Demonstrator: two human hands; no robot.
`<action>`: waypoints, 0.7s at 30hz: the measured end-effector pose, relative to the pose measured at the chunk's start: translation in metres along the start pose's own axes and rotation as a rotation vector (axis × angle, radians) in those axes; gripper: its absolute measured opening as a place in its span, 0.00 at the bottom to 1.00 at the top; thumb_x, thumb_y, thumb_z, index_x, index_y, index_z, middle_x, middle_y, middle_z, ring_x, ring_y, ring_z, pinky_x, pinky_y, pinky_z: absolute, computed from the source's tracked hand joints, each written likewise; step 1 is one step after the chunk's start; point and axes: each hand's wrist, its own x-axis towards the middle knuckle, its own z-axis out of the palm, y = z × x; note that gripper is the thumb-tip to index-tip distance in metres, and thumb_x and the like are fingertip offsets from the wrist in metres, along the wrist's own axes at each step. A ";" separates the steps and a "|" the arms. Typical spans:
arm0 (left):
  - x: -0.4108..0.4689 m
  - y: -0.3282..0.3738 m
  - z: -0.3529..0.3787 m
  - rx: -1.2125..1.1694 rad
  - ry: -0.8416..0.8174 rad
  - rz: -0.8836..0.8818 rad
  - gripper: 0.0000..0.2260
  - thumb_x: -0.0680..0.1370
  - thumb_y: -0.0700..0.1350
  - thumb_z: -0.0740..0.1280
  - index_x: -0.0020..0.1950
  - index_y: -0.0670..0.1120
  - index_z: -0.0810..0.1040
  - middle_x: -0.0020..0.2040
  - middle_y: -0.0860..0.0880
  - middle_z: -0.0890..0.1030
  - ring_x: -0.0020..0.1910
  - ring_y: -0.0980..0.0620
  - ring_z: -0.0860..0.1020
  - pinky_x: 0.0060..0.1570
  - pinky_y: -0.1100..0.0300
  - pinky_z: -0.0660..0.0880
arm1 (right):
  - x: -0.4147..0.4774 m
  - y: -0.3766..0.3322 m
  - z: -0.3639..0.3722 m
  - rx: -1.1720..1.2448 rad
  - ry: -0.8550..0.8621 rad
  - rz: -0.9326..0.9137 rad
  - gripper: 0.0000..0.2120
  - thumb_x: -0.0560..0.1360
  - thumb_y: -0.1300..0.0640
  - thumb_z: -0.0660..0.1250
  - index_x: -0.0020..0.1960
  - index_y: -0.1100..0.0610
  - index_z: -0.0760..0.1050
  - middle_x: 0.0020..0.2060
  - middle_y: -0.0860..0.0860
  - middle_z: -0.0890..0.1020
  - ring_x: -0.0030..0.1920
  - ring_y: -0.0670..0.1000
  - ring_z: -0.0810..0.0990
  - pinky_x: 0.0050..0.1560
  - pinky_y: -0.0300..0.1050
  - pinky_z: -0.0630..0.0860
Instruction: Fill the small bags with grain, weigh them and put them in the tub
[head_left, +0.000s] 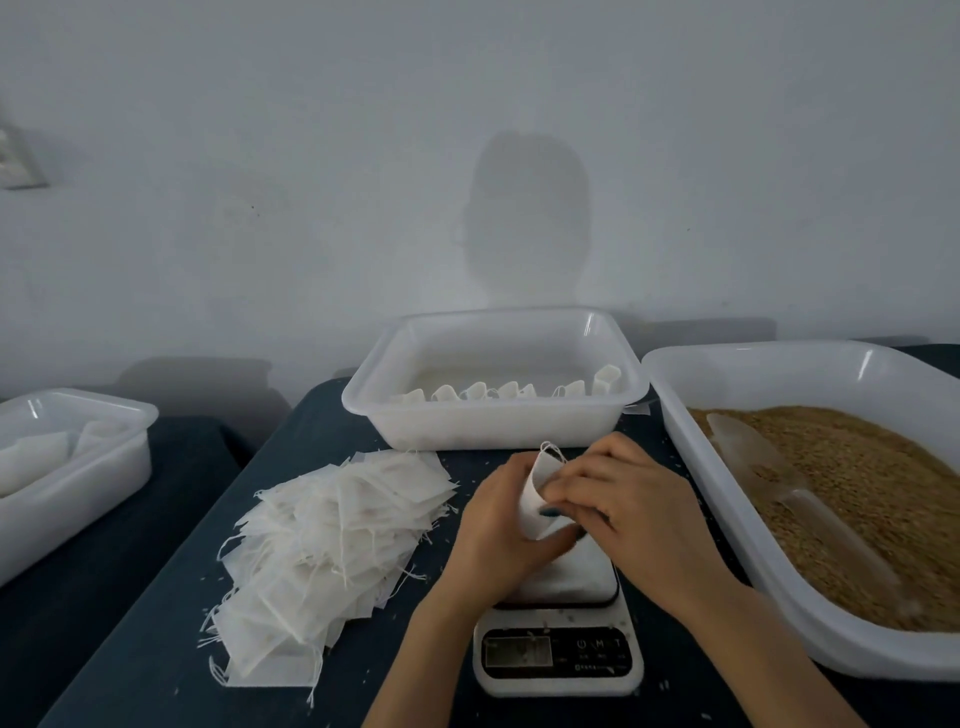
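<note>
both hands on one small bag above the scale

the dark-covered table (156, 649) stretches out in front of you. at your right sits the big tub (779, 358), its floor covered with brown grain (857, 493), and a clear scoop (753, 457) lies in the grain. at the back, in the middle, the white tub (493, 426) holds a row of bags (498, 391) standing along its near wall. a third tub (78, 467) at your far left has pale bags in it. a loose pile of empty bags (337, 530) spreads just left of the scale (558, 654), whose display is too dim to read. your left hand (493, 519) curls round the small bag (540, 493) from the left, and your right hand (634, 509) pinches its right side with bent fingers. the bag stands upright over the scale's platform; whether it touches the platform cannot be told.
</note>
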 end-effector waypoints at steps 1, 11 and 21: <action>0.000 0.000 -0.001 -0.003 0.017 -0.002 0.20 0.69 0.53 0.74 0.58 0.54 0.73 0.49 0.56 0.80 0.48 0.57 0.78 0.48 0.53 0.77 | 0.001 -0.002 -0.003 -0.015 -0.013 -0.024 0.06 0.69 0.54 0.74 0.46 0.47 0.85 0.41 0.40 0.83 0.46 0.46 0.78 0.37 0.42 0.78; -0.001 -0.009 -0.005 0.016 0.063 -0.093 0.09 0.71 0.53 0.70 0.47 0.60 0.73 0.44 0.57 0.79 0.45 0.56 0.78 0.46 0.57 0.77 | 0.017 0.036 -0.052 -0.042 0.004 0.368 0.11 0.78 0.49 0.60 0.57 0.42 0.77 0.49 0.41 0.79 0.50 0.43 0.74 0.44 0.38 0.72; 0.000 -0.006 -0.004 -0.136 0.153 -0.145 0.09 0.76 0.46 0.71 0.53 0.49 0.75 0.45 0.52 0.79 0.44 0.54 0.79 0.45 0.59 0.78 | -0.010 0.135 -0.079 -0.541 -1.061 0.929 0.16 0.80 0.50 0.61 0.64 0.57 0.73 0.51 0.51 0.77 0.50 0.50 0.76 0.55 0.42 0.75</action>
